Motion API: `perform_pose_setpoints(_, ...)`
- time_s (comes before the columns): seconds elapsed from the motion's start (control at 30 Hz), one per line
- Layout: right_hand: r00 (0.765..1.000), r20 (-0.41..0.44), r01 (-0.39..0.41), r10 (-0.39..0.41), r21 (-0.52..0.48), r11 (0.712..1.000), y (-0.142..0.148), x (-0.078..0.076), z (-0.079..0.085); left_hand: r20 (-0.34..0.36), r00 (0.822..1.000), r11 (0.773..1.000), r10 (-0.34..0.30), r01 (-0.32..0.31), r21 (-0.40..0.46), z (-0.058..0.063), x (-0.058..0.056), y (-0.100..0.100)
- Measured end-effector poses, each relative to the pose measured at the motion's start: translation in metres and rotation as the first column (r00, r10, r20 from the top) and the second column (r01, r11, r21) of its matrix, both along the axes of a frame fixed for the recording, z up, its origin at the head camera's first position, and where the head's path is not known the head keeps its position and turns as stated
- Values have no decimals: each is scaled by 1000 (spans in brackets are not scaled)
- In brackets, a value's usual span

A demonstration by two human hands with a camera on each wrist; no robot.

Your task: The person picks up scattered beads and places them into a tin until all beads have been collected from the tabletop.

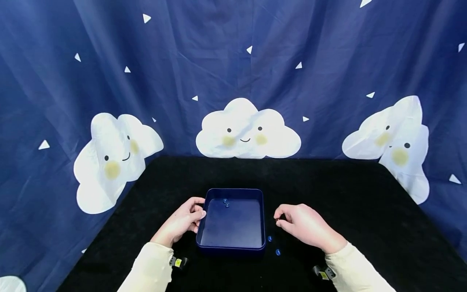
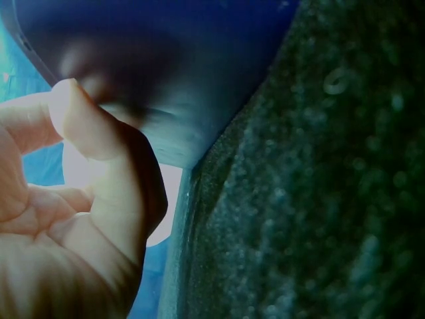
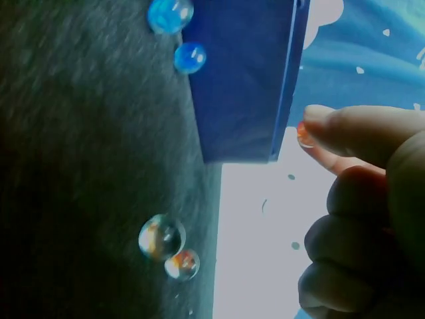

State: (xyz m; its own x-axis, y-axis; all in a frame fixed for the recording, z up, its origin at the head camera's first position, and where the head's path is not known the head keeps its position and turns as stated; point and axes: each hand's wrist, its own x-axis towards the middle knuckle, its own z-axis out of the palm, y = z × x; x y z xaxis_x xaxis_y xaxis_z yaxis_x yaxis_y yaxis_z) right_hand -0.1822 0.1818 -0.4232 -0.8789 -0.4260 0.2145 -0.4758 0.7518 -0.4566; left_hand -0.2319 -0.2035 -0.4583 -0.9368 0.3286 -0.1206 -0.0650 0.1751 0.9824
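Two hands beside a blue tray, marbles in and around it.

Two blue marbles (image 1: 273, 245) lie near, right of the tray (image 1: 233, 243). The left hand (image 1: 182, 221) holds its left wall, probably steadying it; the right hand (image 1: 303, 223) pinches something small, perhaps a marble. Two more marbles (image 1: 226, 202) rest in the far corner.

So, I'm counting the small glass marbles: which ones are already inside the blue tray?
The two blue marbles at the far-left corner of the square blue tray; the other two blue marbles lie outside on the black cloth.
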Motion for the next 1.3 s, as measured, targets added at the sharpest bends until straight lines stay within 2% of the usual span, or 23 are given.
perform_pose_setpoints(0.17, 999, -49, -12, 11, -17, 1000, -8, 0, 6, 12, 1000, 1000, -17, 17, 0, 2, 0, 0)
perform_pose_setpoints(0.47, 995, -102, -25, 23, -16, 1000, -21, -3, 16, 4, 1000, 1000, -11, 11, -8, 5, 0, 0)
perform_pose_setpoints(0.93, 989, -140, -56, 56, 1, 998, -38, -8, 17, 11, 1000, 1000, -5, 5, -4, 5, 0, 0)
perform_pose_setpoints(1.3, 994, -90, -60, 62, 19, 998, -45, -7, 16, 13, 1000, 1000, -6, 7, -5, 6, 1, 0)
